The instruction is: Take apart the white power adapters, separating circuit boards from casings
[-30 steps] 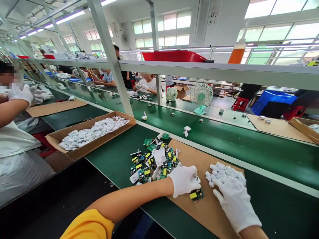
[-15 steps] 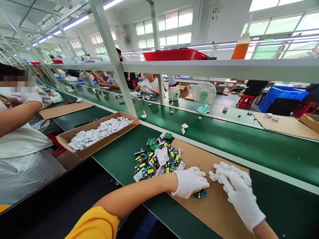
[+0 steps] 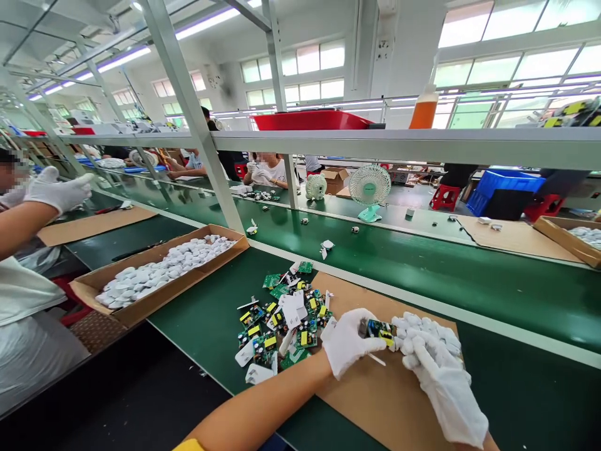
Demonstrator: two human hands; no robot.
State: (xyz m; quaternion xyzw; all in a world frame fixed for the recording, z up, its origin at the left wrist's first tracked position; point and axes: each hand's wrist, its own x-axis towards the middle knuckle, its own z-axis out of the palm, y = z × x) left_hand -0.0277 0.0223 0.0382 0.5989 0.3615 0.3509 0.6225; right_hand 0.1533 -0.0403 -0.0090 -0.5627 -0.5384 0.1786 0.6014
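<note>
My left hand [image 3: 346,343], in a white glove, grips a circuit board [image 3: 379,331] with a yellow part by its edge, a little above the brown cardboard sheet [image 3: 361,398]. A thin white strip shows below its fingers. My right hand [image 3: 439,382], also gloved, has its fingers curled at the near edge of a pile of small white rounded pieces [image 3: 441,332]. White glove and white pieces blend, so what its fingertips hold is unclear. To the left lies a heap of circuit boards [image 3: 307,338] mixed with flat white plastic parts [image 3: 292,309].
A long cardboard box [image 3: 188,285] full of white pieces stands at left, beside a co-worker's gloved hand [image 3: 59,191]. Beyond a pale rail runs a green belt [image 3: 413,263] with scattered parts. A fan [image 3: 370,188] stands behind, below a metal shelf [image 3: 399,145].
My left hand has picked up the circuit board from the cardboard and brought it towards the right hand. My right hand's fingers have curled at the pile. The view has shifted slightly right.
</note>
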